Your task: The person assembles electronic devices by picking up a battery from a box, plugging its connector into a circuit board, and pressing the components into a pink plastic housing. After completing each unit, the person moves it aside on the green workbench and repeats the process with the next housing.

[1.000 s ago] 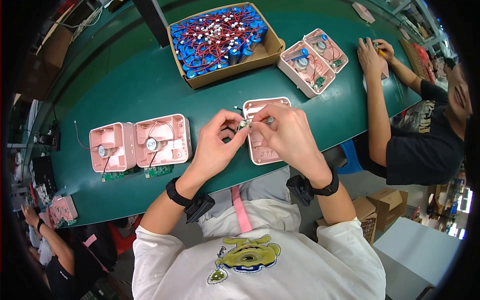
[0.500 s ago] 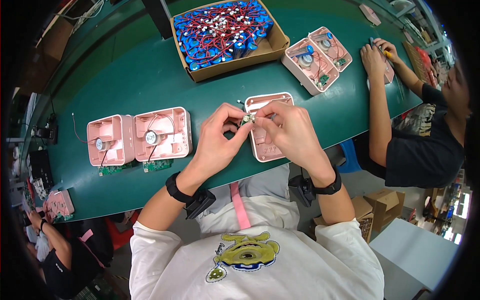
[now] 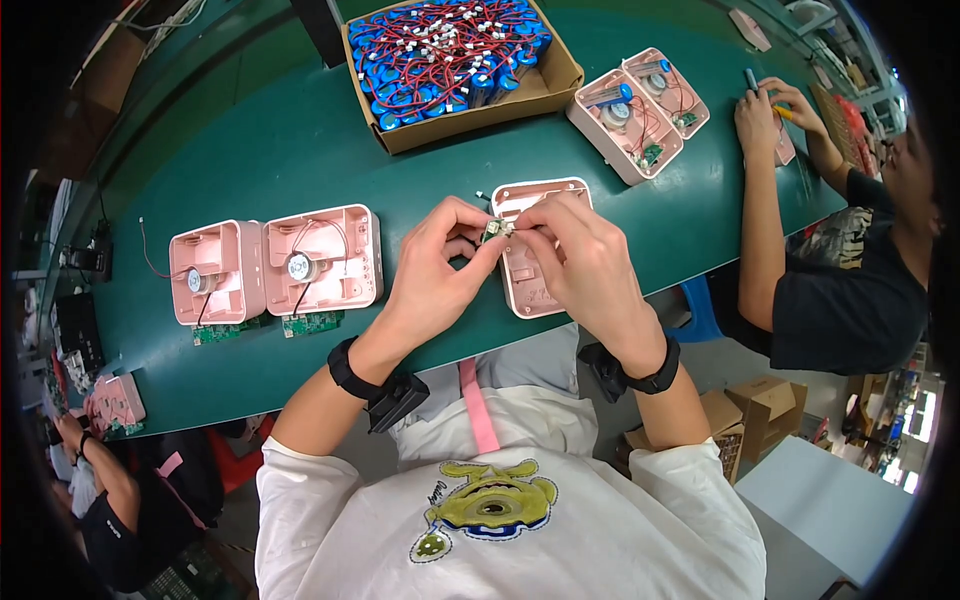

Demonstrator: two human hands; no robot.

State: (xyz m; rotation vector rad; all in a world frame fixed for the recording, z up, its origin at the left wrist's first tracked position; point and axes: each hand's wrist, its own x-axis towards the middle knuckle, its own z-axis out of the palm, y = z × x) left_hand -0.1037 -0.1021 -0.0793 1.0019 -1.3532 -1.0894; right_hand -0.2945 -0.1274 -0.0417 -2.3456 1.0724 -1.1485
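Note:
Between thumb and fingers, my left hand [image 3: 440,265] pinches a small green circuit board [image 3: 490,232] with white sockets on it. My right hand [image 3: 588,262] is closed on a tiny white connector plug [image 3: 509,228] right at the board's edge; the fingertips partly hide it. Both hands are over a pink plastic housing [image 3: 530,290] that lies with its hollow side up near the table's front edge. A short dark lead with a small connector [image 3: 482,195] pokes out by the housing's upper left corner.
Two pink housings with round speakers [image 3: 318,262] stand at left, green boards [image 3: 312,324] beneath their front edges. Behind is a cardboard box [image 3: 480,118] of blue wired batteries. Two wired housings [image 3: 628,130] lie back right. A co-worker [image 3: 840,240] works at right, another person [image 3: 110,500] at lower left.
The plug and board are still held together, with my fingers shifted slightly. The view has moved a little. At right, the co-worker's hands have moved slightly over their pink part.

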